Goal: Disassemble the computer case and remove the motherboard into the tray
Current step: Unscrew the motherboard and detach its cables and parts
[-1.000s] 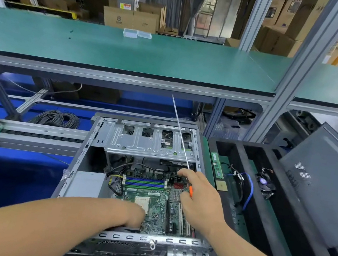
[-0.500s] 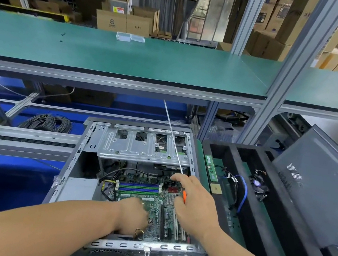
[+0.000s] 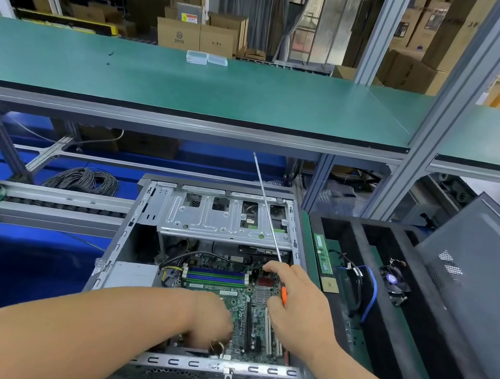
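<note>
An open grey computer case (image 3: 124, 242) lies flat before me with the green motherboard (image 3: 257, 326) still inside it. My left hand (image 3: 211, 321) reaches down onto the board's near left part, fingers curled among the components; what they hold is hidden. My right hand (image 3: 299, 307) rests over the board's right side and grips a long screwdriver (image 3: 267, 206) by its orange handle, the shaft pointing up and away. A black divided tray (image 3: 399, 312) stands just right of the case.
In the tray lie a memory stick (image 3: 323, 254), a CPU chip (image 3: 330, 286), a blue cable (image 3: 369, 291) and a small fan (image 3: 394, 280). A grey side panel (image 3: 486, 289) leans at the right. A green shelf (image 3: 193, 83) overhangs the bench. A cable coil (image 3: 81, 179) sits back left.
My left hand has slid toward me along the motherboard to its near edge. My right hand and the screwdriver have hardly moved.
</note>
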